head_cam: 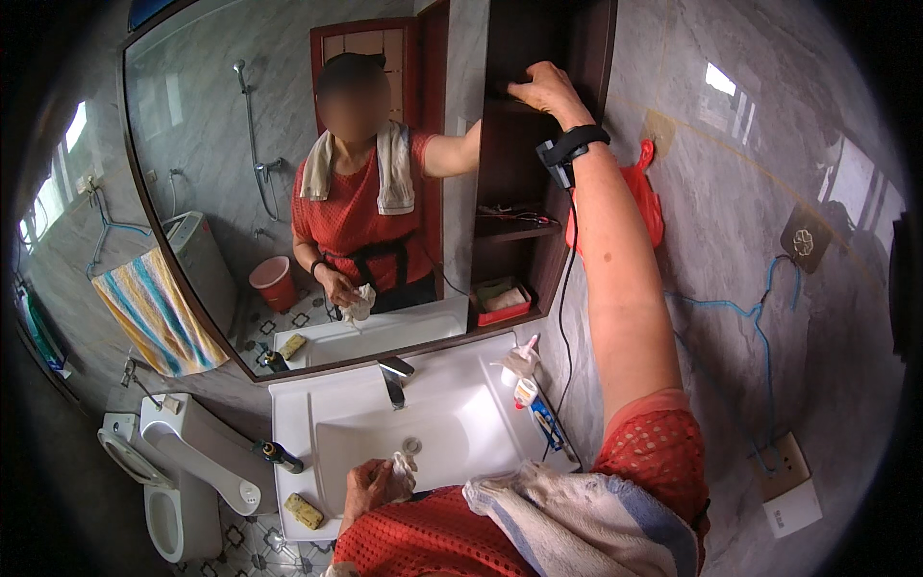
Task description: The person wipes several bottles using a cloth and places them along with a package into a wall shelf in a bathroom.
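Note:
My right hand [548, 90] reaches up into the dark wooden wall cabinet [577, 50] beside the mirror. Its fingers are bent over an upper shelf; shadow hides whether they touch anything. A black strap with a small device [559, 160] is on that wrist, with a black cable hanging from it. Low down, my left hand [369, 485] pinches a crumpled white cloth [402, 472] at the near edge of the white washbasin [461, 440]. The chrome faucet [394, 382] stands at the basin's back. A towel [577, 516] lies over my shoulder.
Thin cords lie on the middle shelf [519, 232], above a red tray [505, 311]. Toothpaste [546, 425] and a cup [515, 368] are at the basin's right. A dark pump bottle [281, 456] and yellow sponge [303, 511] are left. A red bag [644, 198] hangs behind my arm.

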`<state>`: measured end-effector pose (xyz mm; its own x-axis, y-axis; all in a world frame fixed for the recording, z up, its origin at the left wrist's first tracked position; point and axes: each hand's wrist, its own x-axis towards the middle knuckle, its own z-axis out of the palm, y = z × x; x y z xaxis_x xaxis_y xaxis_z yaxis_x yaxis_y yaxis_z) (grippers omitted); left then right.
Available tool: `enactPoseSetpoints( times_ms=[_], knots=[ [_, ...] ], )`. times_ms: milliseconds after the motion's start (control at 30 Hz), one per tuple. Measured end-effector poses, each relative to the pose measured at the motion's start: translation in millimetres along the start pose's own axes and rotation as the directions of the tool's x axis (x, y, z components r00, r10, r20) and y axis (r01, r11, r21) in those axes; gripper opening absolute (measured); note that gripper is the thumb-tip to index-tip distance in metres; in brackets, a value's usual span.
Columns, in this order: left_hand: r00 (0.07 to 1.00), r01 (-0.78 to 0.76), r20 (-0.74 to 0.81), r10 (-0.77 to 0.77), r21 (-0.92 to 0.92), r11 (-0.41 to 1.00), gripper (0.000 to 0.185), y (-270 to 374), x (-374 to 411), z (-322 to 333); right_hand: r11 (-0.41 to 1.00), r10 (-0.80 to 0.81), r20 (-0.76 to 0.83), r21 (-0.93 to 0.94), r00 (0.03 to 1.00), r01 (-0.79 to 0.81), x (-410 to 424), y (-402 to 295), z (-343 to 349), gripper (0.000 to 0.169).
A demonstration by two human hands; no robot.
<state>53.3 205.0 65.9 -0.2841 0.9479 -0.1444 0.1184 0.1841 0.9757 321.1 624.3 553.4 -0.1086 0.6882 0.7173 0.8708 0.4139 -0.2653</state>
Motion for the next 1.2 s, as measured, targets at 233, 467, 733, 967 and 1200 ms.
enactPoseSetpoints(
  times_ms=[233, 467, 733, 967, 1200],
  knots=[
    [1.0, -0.011, 0.013, 0.011, 0.034, 0.999, 0.032, 4, -3, -1, 0.99, 0.121, -0.019, -0.071, 0.992, -0.122, 20, 25, -5, 0.033],
    [0.999, 0.015, 0.028, -0.015, -0.004, 1.0, 0.036, -12, -2, -5, 0.992, 0.078, -0.029, -0.101, 0.997, -0.08, 21, 36, 8, 0.046],
    [0.999, 0.045, -0.006, -0.046, -0.09, 0.995, 0.03, -9, -7, -1, 0.992, -0.088, -0.018, -0.091, 0.996, 0.086, 30, 44, -3, 0.045],
    [1.0, -0.021, -0.02, 0.022, 0.069, 0.997, 0.03, 5, -11, 0, 0.979, -0.056, 0.102, -0.188, 0.993, 0.075, 6, -5, -15, 0.044],
    [0.999, 0.01, 0.043, -0.01, 0.017, 1.0, 0.03, 3, -9, 1, 0.96, 0.02, 0.263, -0.274, 0.965, 0.055, 4, -10, -6, 0.05]
  ],
)
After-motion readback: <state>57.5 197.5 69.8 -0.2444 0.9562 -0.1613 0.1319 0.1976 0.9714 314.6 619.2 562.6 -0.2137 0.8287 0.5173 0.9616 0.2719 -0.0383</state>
